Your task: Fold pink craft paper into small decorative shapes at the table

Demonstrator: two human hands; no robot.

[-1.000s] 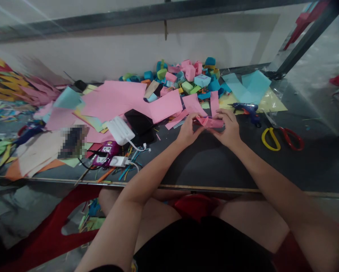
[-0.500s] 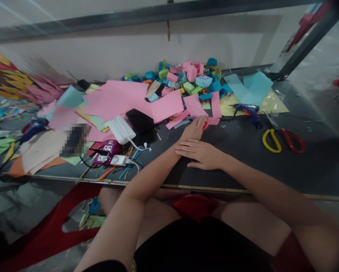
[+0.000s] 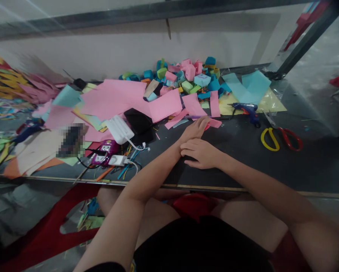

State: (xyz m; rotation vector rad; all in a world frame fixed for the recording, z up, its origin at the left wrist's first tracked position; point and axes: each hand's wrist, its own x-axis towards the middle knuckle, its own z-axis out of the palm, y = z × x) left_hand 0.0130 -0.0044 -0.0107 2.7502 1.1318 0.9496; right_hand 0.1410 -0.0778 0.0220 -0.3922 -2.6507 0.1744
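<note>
My left hand (image 3: pixel 197 127) rests on the dark tabletop, its fingers curled down at the near edge of the pink paper pieces. Something small and reddish shows beside its fingers, too hidden to name. A pink paper strip (image 3: pixel 215 123) sticks out from the right of those fingers, and a thin purple line lies just beyond them. My right hand (image 3: pixel 202 153) lies over my left wrist with its fingers slightly bent and its thumb apart, holding nothing. To the right are scissors (image 3: pixel 281 138) with one yellow and one red handle, and a blue glue gun (image 3: pixel 247 108).
Folded coloured paper shapes (image 3: pixel 189 73) are heaped against the wall. Large pink sheets (image 3: pixel 115 94), a white power adapter (image 3: pixel 119 129) and a purple power strip (image 3: pixel 105 152) with cables occupy the left. A metal bar (image 3: pixel 129 19) crosses above the table.
My right hand's fingers have drawn in and bent over my left wrist. The pink strip by my left fingers has tilted slightly, and a purple line now shows there. The view has shifted a little.
</note>
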